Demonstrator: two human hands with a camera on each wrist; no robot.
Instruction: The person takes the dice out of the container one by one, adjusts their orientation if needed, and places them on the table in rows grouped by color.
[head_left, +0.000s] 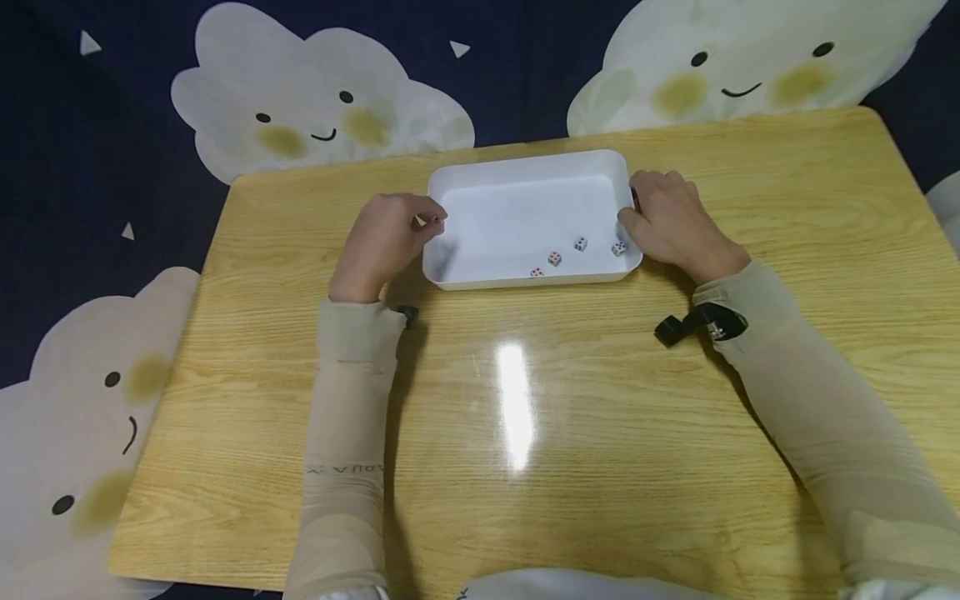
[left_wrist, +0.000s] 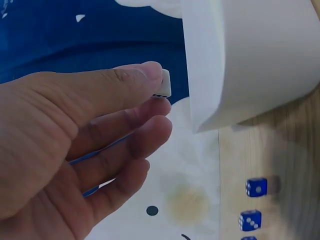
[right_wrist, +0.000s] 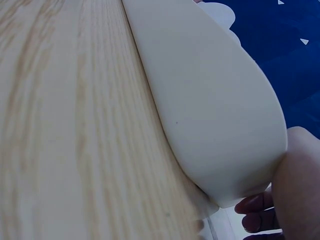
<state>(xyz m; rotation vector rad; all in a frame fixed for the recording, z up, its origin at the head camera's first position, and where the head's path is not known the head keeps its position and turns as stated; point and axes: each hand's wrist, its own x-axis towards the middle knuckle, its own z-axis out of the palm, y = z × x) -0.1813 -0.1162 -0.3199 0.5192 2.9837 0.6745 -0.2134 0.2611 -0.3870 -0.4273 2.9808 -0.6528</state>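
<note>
A white rectangular tray (head_left: 525, 179) stands near the far edge of the wooden table. Several small white dice lie toward its front right, among them a red-spotted die (head_left: 554, 258) and a black-spotted die (head_left: 581, 243). At the tray's left end my left hand (head_left: 390, 237) pinches a white die (left_wrist: 165, 85) between thumb and index finger, beside the wall; its other fingers are loosely bent. My right hand (head_left: 671, 218) grips the tray's right end, thumb at the rim and fingers on the outside. Some of those fingers (right_wrist: 257, 212) show past the tray corner in the right wrist view.
Several blue dice, including a nearer blue die (left_wrist: 250, 220), sit in a row on the table beside the tray in the left wrist view. A dark cloth with printed clouds (head_left: 322, 92) hangs behind the table (head_left: 600, 417). Black straps (head_left: 701, 323) circle the right wrist.
</note>
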